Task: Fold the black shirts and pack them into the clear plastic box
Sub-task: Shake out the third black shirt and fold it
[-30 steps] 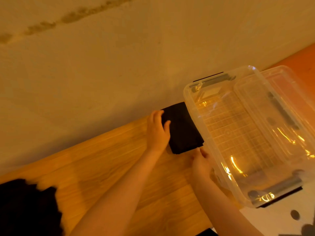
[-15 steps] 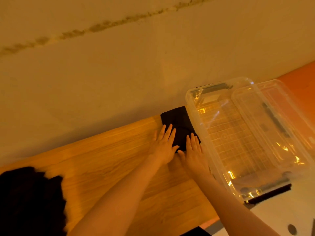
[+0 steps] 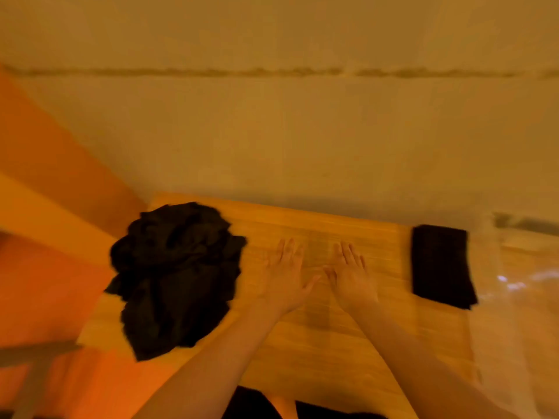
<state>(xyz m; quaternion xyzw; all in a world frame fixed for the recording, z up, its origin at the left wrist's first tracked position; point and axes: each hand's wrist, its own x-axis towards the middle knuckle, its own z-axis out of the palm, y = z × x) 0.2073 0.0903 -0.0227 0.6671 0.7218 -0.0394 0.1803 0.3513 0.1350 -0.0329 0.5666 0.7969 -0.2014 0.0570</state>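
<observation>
Lying upright-long beside the clear box [image 3: 514,267], folded shirt [image 3: 438,264].

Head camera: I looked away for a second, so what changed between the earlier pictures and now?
Both hands came off the folded black shirt and moved left; the left hand and right hand now lie open over the bare wooden table, nearer the crumpled pile of black shirts. The folded shirt remains beside the clear plastic box.

Wooden table [image 3: 317,343] set against pale wall [image 3: 302,140]; dark stained seam [image 3: 272,71] seen running across wall. Orange floor [image 3: 45,282] seen at left. Frame blurred.
</observation>
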